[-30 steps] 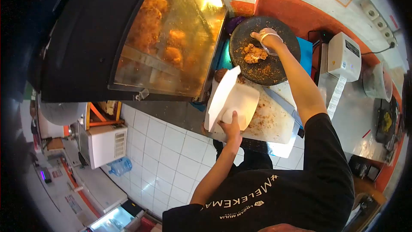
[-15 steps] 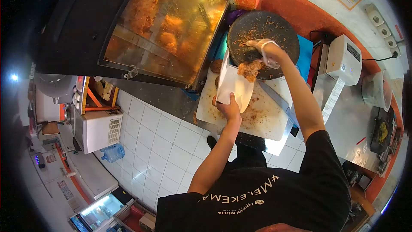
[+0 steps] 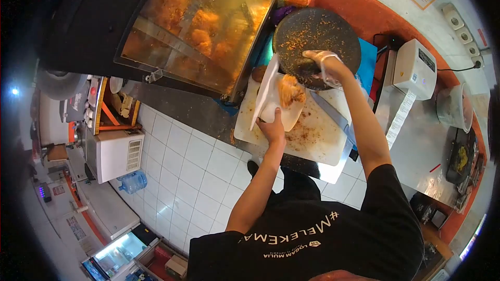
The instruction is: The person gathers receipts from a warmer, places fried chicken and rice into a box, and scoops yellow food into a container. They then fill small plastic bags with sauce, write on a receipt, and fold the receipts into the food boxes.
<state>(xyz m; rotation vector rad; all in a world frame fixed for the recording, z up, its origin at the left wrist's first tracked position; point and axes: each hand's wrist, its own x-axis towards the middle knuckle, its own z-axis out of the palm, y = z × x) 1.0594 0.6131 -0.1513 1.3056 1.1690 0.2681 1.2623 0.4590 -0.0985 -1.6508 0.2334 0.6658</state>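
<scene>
My left hand (image 3: 273,127) grips a white takeaway box (image 3: 266,93) from below, with its lid raised on the left side. A piece of crumbed fried chicken (image 3: 291,91) lies in the box, against its far right part. In a clear plastic glove, my right hand (image 3: 324,65) is over the dark stone mortar (image 3: 344,36), its fingers stretched to the left and no food visible in them. Orange crumbs are scattered across the mortar. Beneath the box is a white cutting board (image 3: 325,148) with crumbs, and a knife (image 3: 330,110) lies on it.
A glass warming cabinet (image 3: 198,36) with fried chicken stands at the left. To the right, a white receipt printer (image 3: 415,70) trails a long paper strip, beside a clear plastic tub (image 3: 454,106). A water bottle (image 3: 133,182) lies on the tiled floor.
The chicken, earlier at the box's edge below my right hand, now sits inside the box. My left hand has brought the box slightly left and tipped it differently. My right hand stays over the mortar.
</scene>
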